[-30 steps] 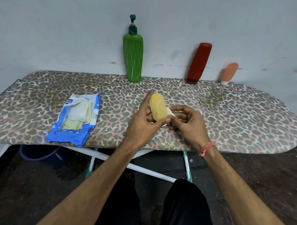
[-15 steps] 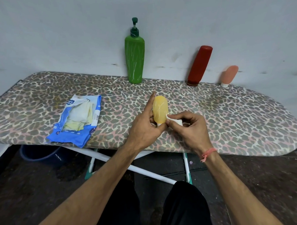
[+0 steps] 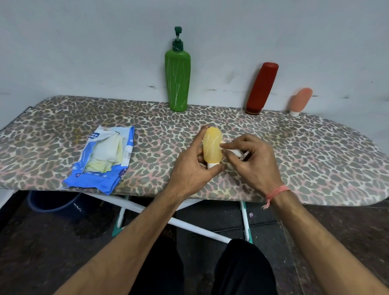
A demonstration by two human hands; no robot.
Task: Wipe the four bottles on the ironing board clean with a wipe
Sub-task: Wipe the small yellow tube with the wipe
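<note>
Leopard-print ironing board (image 3: 298, 164) against grey wall. At centre, left hand (image 3: 191, 169) gripping yellow bottle (image 3: 212, 148); right hand (image 3: 253, 162) pinching wipe (image 3: 234, 151) at its three o'clock side. Probably mid-wipe; next, turning bottle.

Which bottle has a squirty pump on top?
The green bottle, tallest, standing by the wall. The red bottle, pink bottle and held yellow bottle have no pump.

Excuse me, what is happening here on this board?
A person is cleaning bottles. The left hand holds a yellow bottle cap-down over the ironing board, and the right hand presses a white wipe against its side. The green bottle, red bottle and pink bottle wait by the wall. An open wipes pack lies on the left.
</note>
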